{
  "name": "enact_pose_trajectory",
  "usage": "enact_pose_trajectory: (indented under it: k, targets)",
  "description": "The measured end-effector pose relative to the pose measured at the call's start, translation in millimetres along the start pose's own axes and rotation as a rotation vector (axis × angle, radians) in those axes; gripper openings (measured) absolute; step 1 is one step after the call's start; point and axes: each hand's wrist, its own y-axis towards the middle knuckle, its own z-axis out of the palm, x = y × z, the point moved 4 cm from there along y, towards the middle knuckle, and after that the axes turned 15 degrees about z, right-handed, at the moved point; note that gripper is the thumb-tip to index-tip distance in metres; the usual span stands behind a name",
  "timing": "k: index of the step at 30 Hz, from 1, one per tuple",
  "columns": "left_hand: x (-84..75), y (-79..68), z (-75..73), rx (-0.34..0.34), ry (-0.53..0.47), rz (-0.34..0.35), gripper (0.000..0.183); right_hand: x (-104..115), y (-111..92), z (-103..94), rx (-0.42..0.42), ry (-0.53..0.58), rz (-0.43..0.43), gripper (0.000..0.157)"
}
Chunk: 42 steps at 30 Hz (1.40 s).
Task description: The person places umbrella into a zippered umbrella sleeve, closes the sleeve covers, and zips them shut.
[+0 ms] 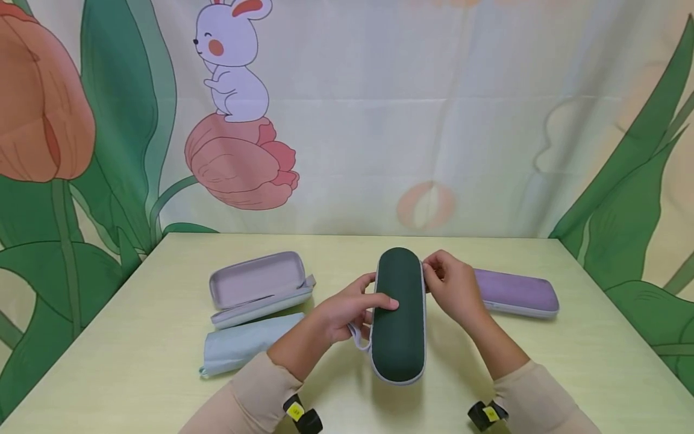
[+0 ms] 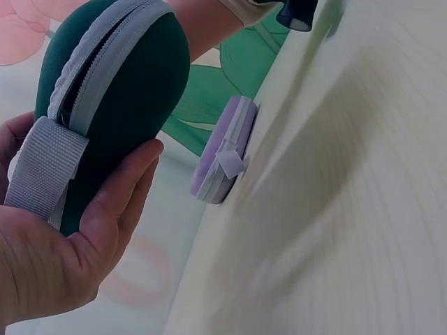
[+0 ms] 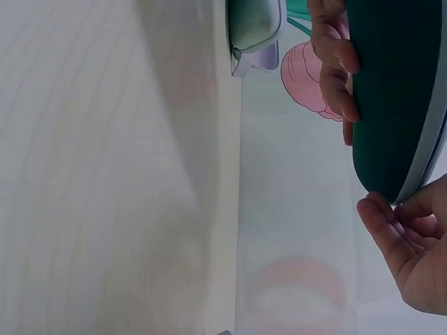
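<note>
- Green fabric covers the long case [image 1: 398,352] held above the table [image 1: 135,355], gripped in the left hand [image 1: 347,307], thumb across its face.
- At its right edge, the right hand [image 1: 452,286] pinches with thumb and fingertips; whether they have the zip pull is hidden.
- Zip [image 2: 115,63] teeth stand parted beside the grey strap [image 2: 49,167]; a steady left grip and a slow pull following the curve should suit best, the strap kept out of the track.
- Close beyond the right wrist, a purple case [image 1: 520,293] crowds any wide swing that way.
- By the left forearm lies a pale blue pouch [image 1: 249,343], an open pale case [image 1: 257,283] behind it, limiting room on that side.
- Bare tabletop below the green case offers the freest path; the far edge runs close to a printed cloth [image 1: 379,120].
</note>
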Motion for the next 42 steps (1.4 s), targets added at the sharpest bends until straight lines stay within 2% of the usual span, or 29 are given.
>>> enact_pose_trajectory:
  k: [8, 16, 30, 42]
  targets:
    - [2.7, -0.2, -2.1, -0.042, 0.0, 0.004, 0.086, 6, -5, -0.1, -0.032, -0.103, -0.114, 0.007]
    - [-1.5, 3.9, -10.5, -0.136, -0.024, 0.031, 0.084, 16, -14, 3.6, -0.057, -0.196, -0.272, 0.007]
    - [-5.1, 11.3, -25.0, -0.243, -0.159, 0.1, 0.083, 20, -25, 3.4, 0.002, -0.22, -0.361, 0.007]
    - [-8.4, 14.9, -38.0, -0.351, -0.194, 0.127, 0.084, 20, -32, 4.1, 0.021, -0.248, -0.409, 0.01]
